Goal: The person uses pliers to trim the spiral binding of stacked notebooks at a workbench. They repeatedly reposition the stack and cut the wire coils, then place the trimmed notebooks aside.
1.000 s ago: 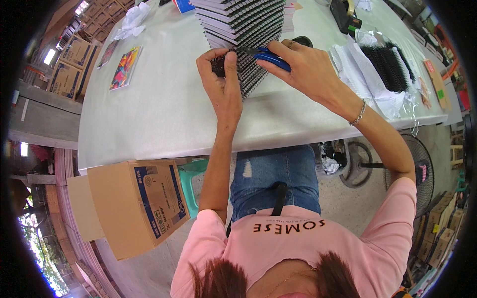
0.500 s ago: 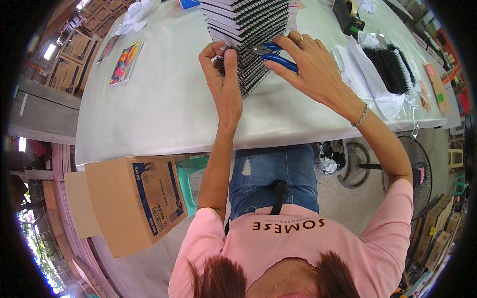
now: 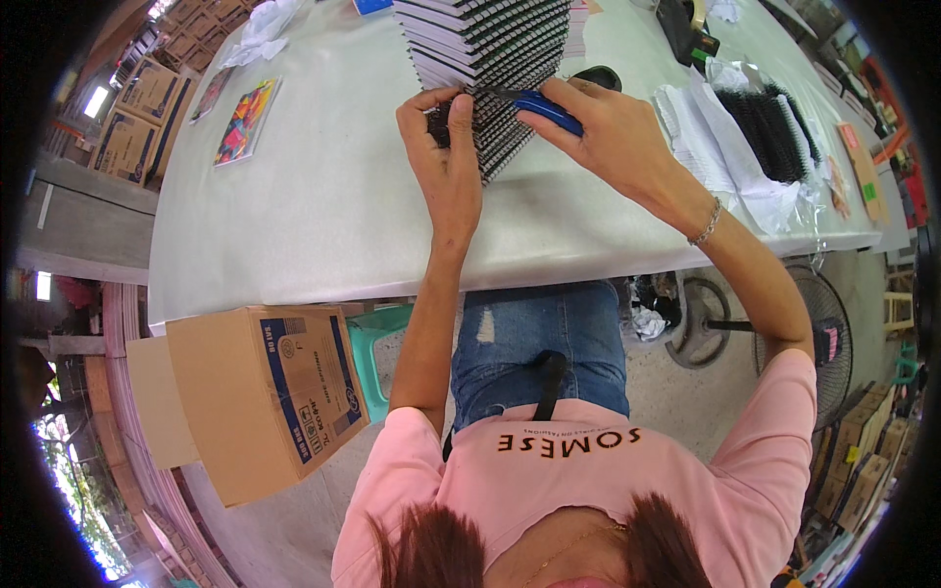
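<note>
A tall stack of spiral-bound notebooks (image 3: 490, 44) with black coils stands at the far middle of the table. My left hand (image 3: 446, 162) is at its near left corner, thumb and index finger closed around the edge of a notebook. Dark coil shows between thumb and palm. My right hand (image 3: 622, 142) grips a pair of wire cutters (image 3: 551, 112) with blue handles, squeezed nearly together. Their jaws point left and reach the coil ends beside my left thumb. Whether wire sits between the jaws is too small to tell.
Black plastic coils (image 3: 760, 132) lie in white wrapping at the right, near a tape dispenser (image 3: 683, 34). A colourful booklet (image 3: 246, 120) and crumpled white paper (image 3: 263, 31) are on the left. Below the table's front edge stand a cardboard box (image 3: 260, 402), a green stool (image 3: 365, 353) and a fan (image 3: 818, 343).
The cutters' handles have come together from spread apart, and their jaws have moved left to the coil ends by my left thumb. My left hand has barely shifted.
</note>
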A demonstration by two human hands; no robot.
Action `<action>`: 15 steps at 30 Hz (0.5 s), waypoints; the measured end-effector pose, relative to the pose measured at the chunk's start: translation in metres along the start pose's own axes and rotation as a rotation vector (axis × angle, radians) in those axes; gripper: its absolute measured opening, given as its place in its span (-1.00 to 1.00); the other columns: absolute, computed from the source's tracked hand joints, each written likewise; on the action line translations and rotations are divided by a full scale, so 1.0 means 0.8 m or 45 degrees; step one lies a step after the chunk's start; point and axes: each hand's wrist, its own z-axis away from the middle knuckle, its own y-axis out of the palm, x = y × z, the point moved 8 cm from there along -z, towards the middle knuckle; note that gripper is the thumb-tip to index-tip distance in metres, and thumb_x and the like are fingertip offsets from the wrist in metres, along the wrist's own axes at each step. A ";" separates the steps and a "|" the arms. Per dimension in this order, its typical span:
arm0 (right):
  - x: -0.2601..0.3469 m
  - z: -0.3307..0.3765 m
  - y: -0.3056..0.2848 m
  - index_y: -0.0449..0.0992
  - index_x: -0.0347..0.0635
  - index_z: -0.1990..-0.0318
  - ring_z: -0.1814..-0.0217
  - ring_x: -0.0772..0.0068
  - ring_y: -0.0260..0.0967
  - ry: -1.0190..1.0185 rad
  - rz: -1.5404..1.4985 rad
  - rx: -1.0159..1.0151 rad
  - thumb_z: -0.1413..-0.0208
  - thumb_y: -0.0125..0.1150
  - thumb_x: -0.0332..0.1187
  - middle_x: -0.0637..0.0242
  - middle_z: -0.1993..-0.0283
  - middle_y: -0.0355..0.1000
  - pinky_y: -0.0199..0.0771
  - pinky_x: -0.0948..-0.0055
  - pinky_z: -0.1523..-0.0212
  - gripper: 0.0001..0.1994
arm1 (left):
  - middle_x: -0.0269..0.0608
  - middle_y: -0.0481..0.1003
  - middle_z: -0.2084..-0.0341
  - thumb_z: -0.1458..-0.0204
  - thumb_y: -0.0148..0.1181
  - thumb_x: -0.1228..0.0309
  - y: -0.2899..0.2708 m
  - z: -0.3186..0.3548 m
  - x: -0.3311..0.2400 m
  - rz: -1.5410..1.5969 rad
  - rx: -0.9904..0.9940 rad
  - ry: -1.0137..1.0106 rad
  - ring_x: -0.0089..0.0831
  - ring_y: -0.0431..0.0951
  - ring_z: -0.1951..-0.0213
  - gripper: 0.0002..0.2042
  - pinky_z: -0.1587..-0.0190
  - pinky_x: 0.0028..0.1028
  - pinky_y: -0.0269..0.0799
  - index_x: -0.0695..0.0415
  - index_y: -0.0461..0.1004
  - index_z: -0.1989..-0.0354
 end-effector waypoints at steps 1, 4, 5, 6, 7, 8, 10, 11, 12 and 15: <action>-0.002 0.002 -0.001 0.52 -0.06 0.09 0.39 0.08 0.57 -0.003 -0.009 -0.019 -0.25 0.18 0.06 0.18 0.29 0.57 0.56 0.19 0.44 -0.62 | -0.31 0.40 0.22 -0.35 0.10 0.18 -0.001 0.001 0.003 0.015 -0.004 -0.035 -0.60 0.34 0.22 -0.69 0.09 -0.56 0.29 0.21 0.40 0.04; -0.007 0.009 -0.005 0.51 -0.08 0.06 0.31 0.08 0.56 0.089 -0.007 0.042 -0.24 0.19 0.08 0.17 0.22 0.56 0.56 0.18 0.34 -0.59 | -0.31 0.36 0.20 -0.36 0.07 0.14 -0.004 0.004 0.009 0.132 -0.038 -0.176 -0.61 0.30 0.21 -0.67 0.13 -0.57 0.28 0.20 0.38 -0.01; -0.006 0.009 -0.006 0.50 -0.09 0.04 0.26 0.08 0.55 0.048 0.031 0.012 -0.24 0.19 0.08 0.16 0.18 0.55 0.53 0.17 0.29 -0.58 | -0.31 0.35 0.19 -0.36 0.07 0.13 -0.003 0.004 0.010 0.220 -0.063 -0.248 -0.61 0.30 0.20 -0.66 0.13 -0.57 0.27 0.19 0.36 -0.03; -0.005 0.009 -0.006 0.50 -0.10 0.02 0.21 0.08 0.54 0.006 0.068 -0.017 -0.23 0.20 0.09 0.16 0.15 0.54 0.51 0.17 0.24 -0.56 | -0.31 0.34 0.18 -0.37 0.06 0.12 -0.003 0.005 0.013 0.307 -0.089 -0.320 -0.61 0.29 0.19 -0.65 0.14 -0.57 0.27 0.18 0.35 -0.05; -0.004 0.009 -0.006 0.49 -0.11 0.01 0.17 0.08 0.53 -0.036 0.104 -0.049 -0.22 0.20 0.09 0.15 0.11 0.52 0.49 0.16 0.19 -0.55 | -0.31 0.33 0.16 -0.37 0.06 0.12 -0.003 0.005 0.010 0.314 -0.089 -0.304 -0.61 0.29 0.19 -0.64 0.14 -0.56 0.27 0.18 0.34 -0.06; -0.004 0.008 -0.004 0.49 -0.12 0.00 0.13 0.08 0.51 -0.044 0.117 -0.044 -0.21 0.21 0.09 0.15 0.09 0.51 0.46 0.16 0.15 -0.53 | -0.31 0.33 0.15 -0.36 0.06 0.12 -0.003 0.005 0.008 0.321 -0.089 -0.289 -0.60 0.29 0.18 -0.63 0.14 -0.56 0.27 0.18 0.33 -0.08; -0.002 0.005 0.000 0.49 -0.14 -0.02 0.06 0.09 0.48 -0.059 0.140 -0.033 -0.20 0.22 0.10 0.14 0.04 0.49 0.40 0.16 0.08 -0.51 | -0.31 0.33 0.13 -0.36 0.07 0.13 -0.001 0.005 0.002 0.279 -0.062 -0.220 -0.60 0.29 0.17 -0.63 0.13 -0.55 0.28 0.19 0.32 -0.10; -0.001 0.004 0.002 0.50 -0.14 -0.03 0.05 0.09 0.48 -0.061 0.136 -0.026 -0.19 0.23 0.10 0.14 0.04 0.49 0.39 0.16 0.07 -0.50 | -0.31 0.34 0.13 -0.36 0.08 0.14 0.001 0.005 -0.002 0.230 -0.035 -0.167 -0.59 0.30 0.17 -0.63 0.11 -0.55 0.29 0.19 0.32 -0.11; 0.001 0.003 0.003 0.50 -0.14 -0.03 0.05 0.09 0.47 -0.063 0.132 -0.019 -0.19 0.23 0.10 0.14 0.04 0.49 0.38 0.16 0.07 -0.50 | -0.30 0.35 0.12 -0.35 0.08 0.16 0.002 0.006 -0.005 0.181 -0.007 -0.114 -0.59 0.31 0.16 -0.63 0.10 -0.55 0.29 0.19 0.32 -0.11; 0.006 0.000 0.004 0.51 -0.12 -0.01 0.09 0.10 0.49 -0.094 0.122 -0.064 -0.19 0.23 0.09 0.14 0.08 0.50 0.40 0.16 0.10 -0.52 | -0.22 0.33 0.09 -0.32 0.15 0.22 0.004 0.008 0.005 0.146 0.080 -0.062 -0.42 0.37 0.04 -0.65 -0.12 -0.42 0.27 0.24 0.34 -0.06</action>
